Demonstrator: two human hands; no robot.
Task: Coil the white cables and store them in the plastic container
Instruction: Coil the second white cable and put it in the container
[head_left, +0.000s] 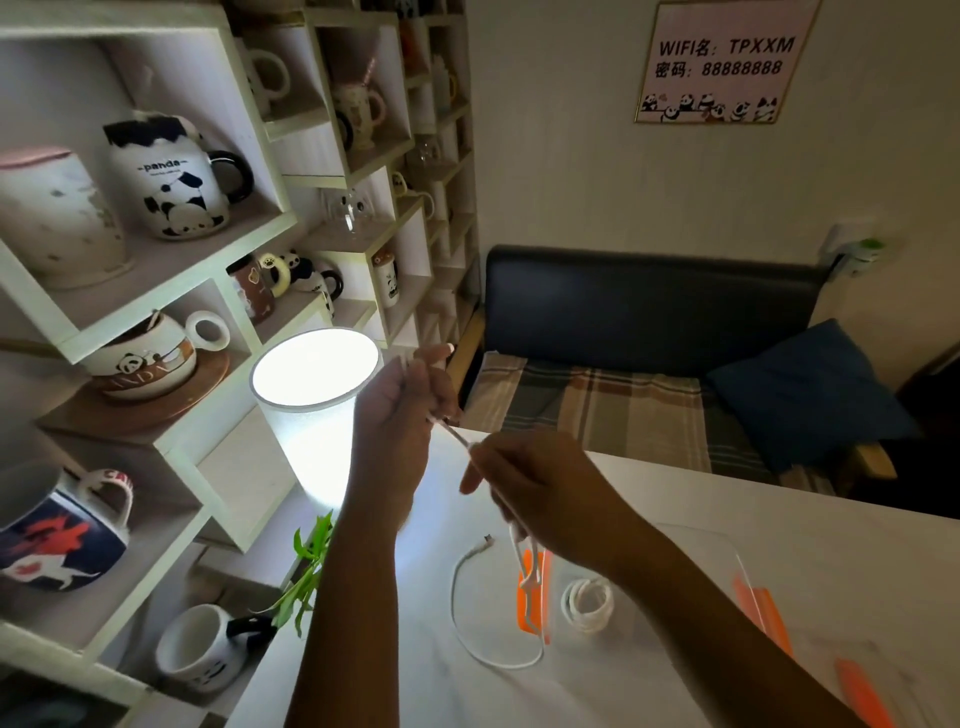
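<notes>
My left hand (410, 410) is raised above the table and pinches one end of a white cable (460, 436). The cable runs taut down to my right hand (530, 488), whose fingers curl round it. Below my right hand the cable hangs in loops (522, 561) over the edge of a clear plastic container (722, 551) with orange clips. A coiled white cable (589, 605) lies inside that container. Another loose white cable (462, 613) curves on the white table, its plug near my right wrist.
A lit cylindrical lamp (314, 410) stands at the table's left, beside a small green plant (306, 571). Shelves of mugs (171, 176) fill the left side. A dark sofa (649, 364) with a blue cushion sits beyond the table's far edge (727, 470).
</notes>
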